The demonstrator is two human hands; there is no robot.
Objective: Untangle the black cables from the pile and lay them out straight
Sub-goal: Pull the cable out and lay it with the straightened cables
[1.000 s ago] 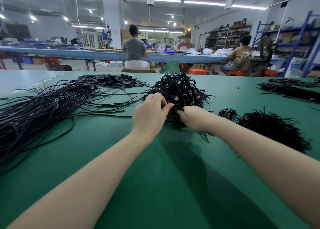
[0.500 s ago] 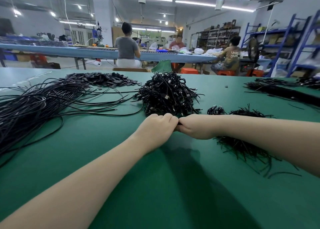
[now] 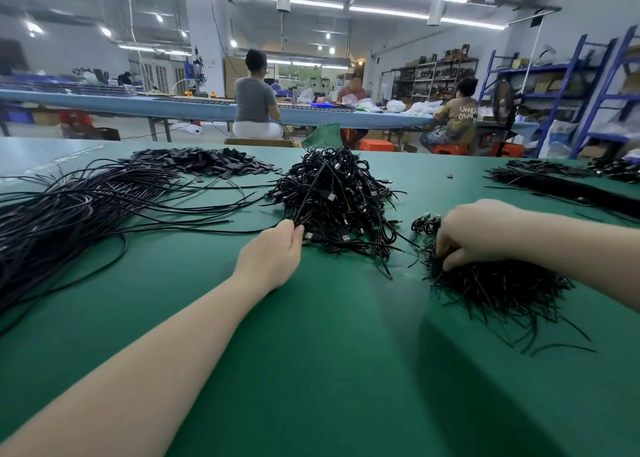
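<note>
A tangled pile of black cables [image 3: 337, 197] with USB plugs sits mid-table on the green mat. My left hand [image 3: 272, 255] pinches a cable end at the pile's near left edge, and the cable runs up over the pile. My right hand [image 3: 474, 231] rests with curled fingers on a heap of short black ties [image 3: 498, 283] to the right, gripping some strands. A long spread of straightened black cables [image 3: 76, 214] lies at the left.
A heap of flat black pieces [image 3: 204, 160] lies at the back left. More black cable bundles [image 3: 568, 186] lie at the far right. A small coiled bundle [image 3: 424, 222] sits beside my right hand. People sit at a blue bench behind. The green table [image 3: 346, 370] extends toward me.
My hands, joined together in front of the pile half a second ago, have separated. The left stays at the pile holding a cable; the right has moved right onto the heap of ties.
</note>
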